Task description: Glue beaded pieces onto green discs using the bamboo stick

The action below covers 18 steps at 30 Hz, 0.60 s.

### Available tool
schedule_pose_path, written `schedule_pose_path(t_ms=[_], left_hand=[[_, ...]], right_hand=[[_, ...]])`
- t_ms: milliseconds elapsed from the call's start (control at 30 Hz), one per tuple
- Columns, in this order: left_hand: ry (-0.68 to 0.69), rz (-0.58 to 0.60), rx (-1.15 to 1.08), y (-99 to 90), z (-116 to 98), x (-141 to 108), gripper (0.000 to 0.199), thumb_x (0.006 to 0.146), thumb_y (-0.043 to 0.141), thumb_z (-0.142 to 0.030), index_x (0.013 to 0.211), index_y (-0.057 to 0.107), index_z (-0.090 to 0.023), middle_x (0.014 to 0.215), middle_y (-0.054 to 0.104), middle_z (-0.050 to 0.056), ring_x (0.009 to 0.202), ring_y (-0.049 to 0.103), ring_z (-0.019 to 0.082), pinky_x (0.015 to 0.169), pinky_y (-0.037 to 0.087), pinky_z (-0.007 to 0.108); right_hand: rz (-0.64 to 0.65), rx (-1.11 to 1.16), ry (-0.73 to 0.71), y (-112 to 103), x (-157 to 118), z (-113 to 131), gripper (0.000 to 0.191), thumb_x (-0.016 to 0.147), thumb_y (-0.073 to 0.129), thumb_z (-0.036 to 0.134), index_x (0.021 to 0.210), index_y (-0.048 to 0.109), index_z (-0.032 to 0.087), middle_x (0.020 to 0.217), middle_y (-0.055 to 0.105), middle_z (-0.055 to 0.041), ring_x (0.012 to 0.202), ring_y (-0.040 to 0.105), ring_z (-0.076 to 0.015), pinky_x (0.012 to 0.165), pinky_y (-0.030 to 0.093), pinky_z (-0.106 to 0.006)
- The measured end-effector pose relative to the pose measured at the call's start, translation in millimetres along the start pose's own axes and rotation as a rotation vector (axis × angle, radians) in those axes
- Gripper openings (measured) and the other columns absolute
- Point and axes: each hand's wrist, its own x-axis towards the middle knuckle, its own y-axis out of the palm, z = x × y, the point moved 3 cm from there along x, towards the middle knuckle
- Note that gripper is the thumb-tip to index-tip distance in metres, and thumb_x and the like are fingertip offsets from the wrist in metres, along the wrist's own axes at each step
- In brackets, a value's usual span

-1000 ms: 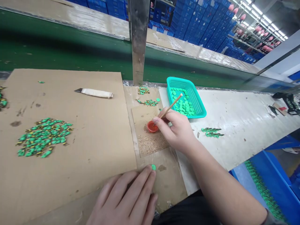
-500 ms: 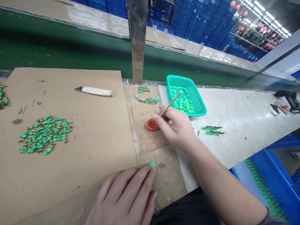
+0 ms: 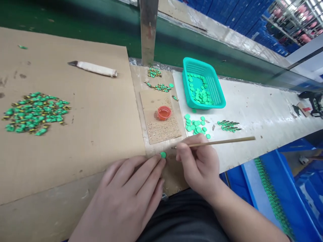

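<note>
My left hand (image 3: 131,188) lies palm down at the table's near edge, its fingers pressed together and the fingertips against a small green disc (image 3: 163,155). Just right of that disc, my right hand (image 3: 198,161) pinches a thin wooden stick (image 3: 227,141), whose tip points left towards the disc. A small red cup (image 3: 164,113) with liquid in it stands on a speckled cardboard piece (image 3: 161,131) beyond the hands. Loose green discs (image 3: 195,126) lie on the white surface near my right hand. More discs fill part of a turquoise basket (image 3: 214,101).
On the left cardboard (image 3: 106,134) lie a heap of green and dark pieces (image 3: 37,112) and a cloth-wrapped blade (image 3: 96,68). A metal post (image 3: 148,33) rises behind. Blue bins (image 3: 280,174) are at the lower right.
My right hand has moved from the red cup back towards the green disc, and the stick now lies nearly level. The view has tilted down; my left hand stays at the disc.
</note>
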Motion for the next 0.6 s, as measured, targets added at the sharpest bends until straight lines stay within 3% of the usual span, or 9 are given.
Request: schedule_pose_path(t_ms=[100,300,600], left_hand=[[0.020,0.011,0.007,-0.3,0.3,-0.6,0.031,0.118,0.059,-0.021,0.141,0.079,-0.013,0.139,0.086,0.008,0.117,0.069,0.032,0.103,0.049,0.053],[0.025,0.041,0.005,-0.5,1.4,-0.9,0.030,0.117,0.061,-0.023,0.140,0.080,-0.017,0.141,0.086,0.006,0.118,0.070,0.032,0.103,0.050,0.054],[0.029,0.046,0.000,-1.7,0.9,0.3,0.028,0.117,0.060,-0.021,0.135,0.081,-0.017,0.141,0.085,0.006,0.117,0.069,0.032,0.100,0.050,0.054]], right_hand=[[0.021,-0.025,0.012,5.9,-14.5,-2.2,0.017,0.114,0.068,0.017,0.100,0.063,0.027,0.082,0.067,0.0069,0.069,0.068,-0.0104,0.068,0.055,-0.024],[0.108,-0.055,-0.020,8.6,-8.5,-3.4,0.021,0.116,0.066,0.019,0.098,0.060,0.027,0.082,0.066,0.0067,0.070,0.068,-0.0111,0.069,0.055,-0.024],[0.139,-0.072,-0.022,8.3,-10.9,-3.0,0.021,0.116,0.069,0.022,0.098,0.062,0.027,0.085,0.068,0.0057,0.073,0.069,-0.0123,0.071,0.057,-0.025]])
